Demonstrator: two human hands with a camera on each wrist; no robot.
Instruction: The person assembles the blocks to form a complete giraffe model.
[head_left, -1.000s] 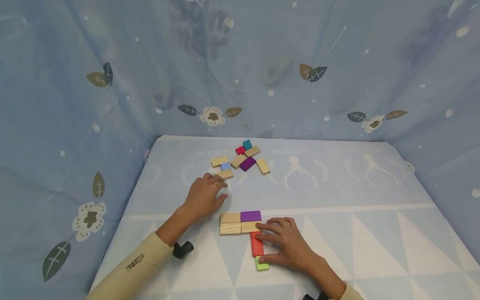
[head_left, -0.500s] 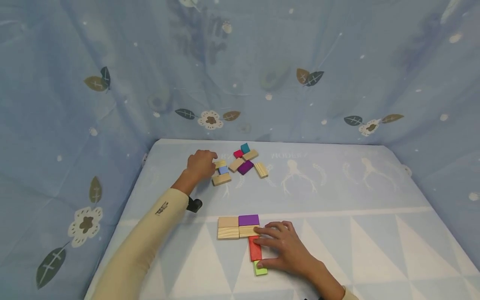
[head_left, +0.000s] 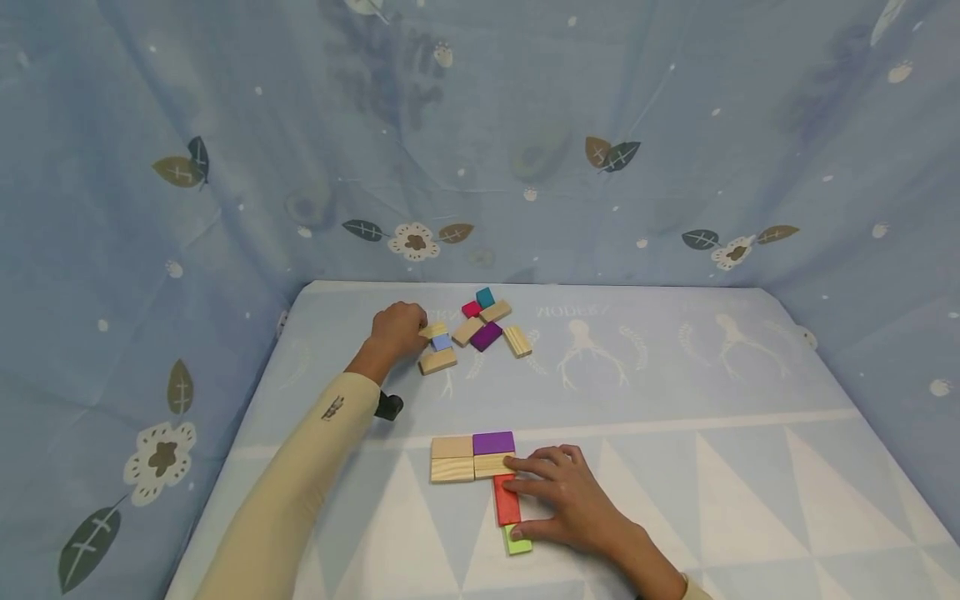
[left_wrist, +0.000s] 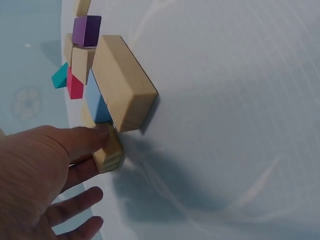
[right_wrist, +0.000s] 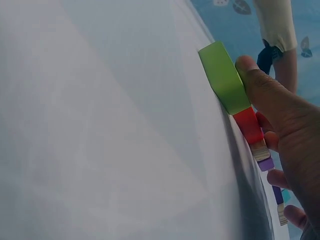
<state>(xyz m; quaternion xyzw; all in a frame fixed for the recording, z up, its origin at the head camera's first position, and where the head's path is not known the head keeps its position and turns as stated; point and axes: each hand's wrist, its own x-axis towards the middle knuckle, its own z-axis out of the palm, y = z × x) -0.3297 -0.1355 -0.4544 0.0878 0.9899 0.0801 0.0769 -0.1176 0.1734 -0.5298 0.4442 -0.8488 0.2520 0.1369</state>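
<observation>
At the far left group, my left hand pinches a striped plain wooden block between thumb and index finger; its other fingers are spread apart. Against that block lies a light blue block, with another plain wooden block beside it. My right hand rests at the near arrangement. Its thumb touches a lime green block, and its fingertips lie on a red block and a plain wooden block. The red and green blocks form a column below that wooden one.
A purple block and two plain blocks, including the upper-left block, complete the near rectangle. Farther back lie a dark purple block, a teal block, a crimson block and several plain ones. Patterned blue cloth hangs behind.
My left hand has reached farther back, past the nearer plain block, and now pinches the striped wooden one. The right hand has stayed on the near blocks. The whole view has shifted slightly.
</observation>
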